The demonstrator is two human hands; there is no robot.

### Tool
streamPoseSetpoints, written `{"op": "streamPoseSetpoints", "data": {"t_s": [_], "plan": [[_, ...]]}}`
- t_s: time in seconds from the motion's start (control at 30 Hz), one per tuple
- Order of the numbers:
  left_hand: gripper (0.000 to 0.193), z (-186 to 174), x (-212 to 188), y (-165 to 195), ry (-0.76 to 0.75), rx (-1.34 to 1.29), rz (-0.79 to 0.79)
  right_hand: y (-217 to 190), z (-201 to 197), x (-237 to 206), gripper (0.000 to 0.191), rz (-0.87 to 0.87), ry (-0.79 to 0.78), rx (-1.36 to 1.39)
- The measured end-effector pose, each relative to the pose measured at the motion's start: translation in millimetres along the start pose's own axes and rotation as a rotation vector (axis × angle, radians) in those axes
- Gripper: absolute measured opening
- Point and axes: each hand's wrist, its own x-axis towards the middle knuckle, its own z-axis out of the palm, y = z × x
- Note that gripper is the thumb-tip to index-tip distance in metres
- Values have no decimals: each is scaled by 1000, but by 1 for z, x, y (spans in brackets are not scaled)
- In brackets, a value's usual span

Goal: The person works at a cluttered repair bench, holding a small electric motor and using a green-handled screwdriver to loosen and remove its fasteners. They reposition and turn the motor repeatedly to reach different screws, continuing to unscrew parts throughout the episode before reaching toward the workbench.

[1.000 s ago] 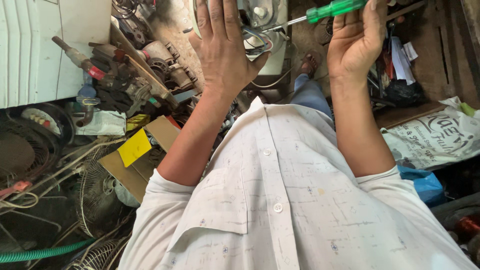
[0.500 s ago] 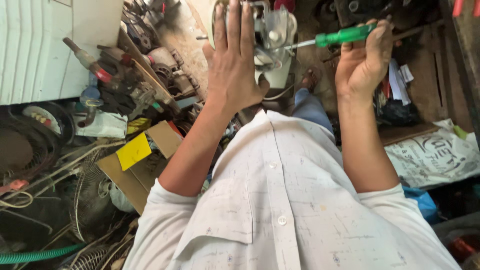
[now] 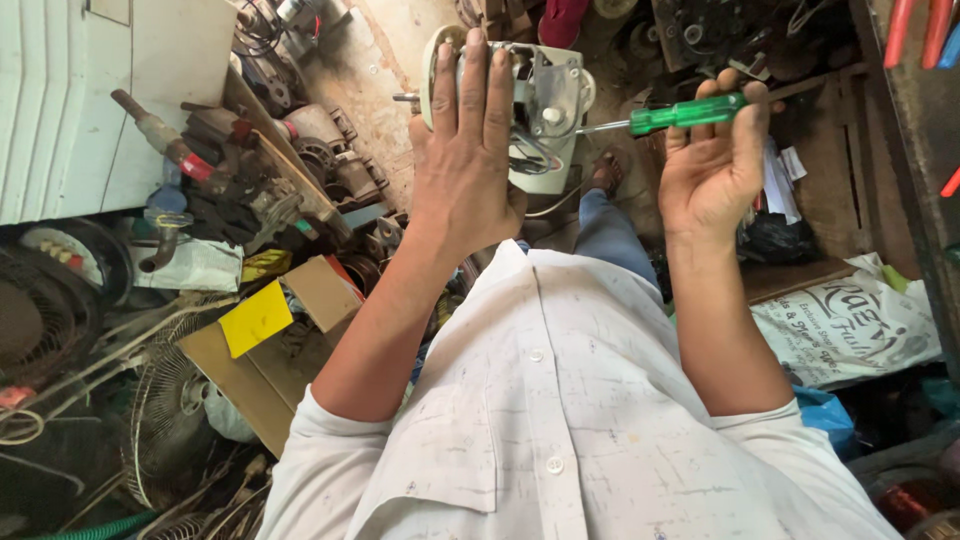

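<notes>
Head cam: left hand (image 3: pixel 465 165) lies flat, fingers spread, w/ palm seemingly on white fan motor housing (image 3: pixel 540 110), while right hand (image 3: pixel 712 165) beside it grasps green-handled screwdriver (image 3: pixel 672 115), tip at housing's right edge.

Cluttered workshop floor (image 3: pixel 370 60), white cabinet (image 3: pixel 60 100), daylight.
</notes>
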Motion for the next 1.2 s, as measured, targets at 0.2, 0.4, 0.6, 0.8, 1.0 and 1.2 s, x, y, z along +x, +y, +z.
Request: {"op": "streamPoseSetpoints", "data": {"t_s": [0.2, 0.4, 0.6, 0.8, 1.0, 1.2], "plan": [[133, 4, 3, 3, 14, 7, -24, -7, -6, 1, 31, -8, -4, -80], [132, 10, 9, 6, -2, -14, -76, -9, 9, 0, 35, 18, 79, -41], [132, 11, 16, 8, 6, 11, -84, 7, 39, -11, 70, -102, -70, -434], [133, 18, 19, 9, 0, 7, -107, 33, 43, -5, 71, -274, -184, -687], [135, 24, 21, 11, 40, 21, -110, 20, 33, 3, 69, -279, -19, -655], [142, 28, 21, 16, 93, -62, -108, -19, 38, 20, 68, -213, 0, -436]]}}
